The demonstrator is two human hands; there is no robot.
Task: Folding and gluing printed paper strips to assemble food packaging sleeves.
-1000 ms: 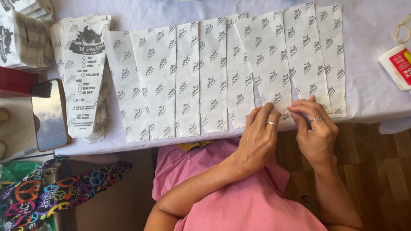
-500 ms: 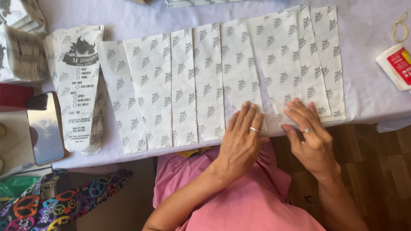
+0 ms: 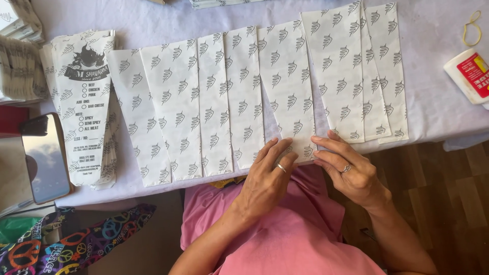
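- Head view: counter (image 3: 438,97) under pale cloth, row of overlapping printed paper sleeves along near edge.
- Paper sleeve (image 3: 285,86) in hand: thin, light, limp, easily creased; likely best pinned flat at narrow lower end, slid by edges.
- Left hand (image 3: 265,183): fingers flat, spread, pressing lower end.
- Right hand (image 3: 351,173): fingers extended, tips on right edge, gripping nothing.
- Phone (image 3: 46,158) far left.

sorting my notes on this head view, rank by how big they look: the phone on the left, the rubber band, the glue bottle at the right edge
1. phone
2. glue bottle, partly cut off by the frame, so its full size is unsure
3. rubber band
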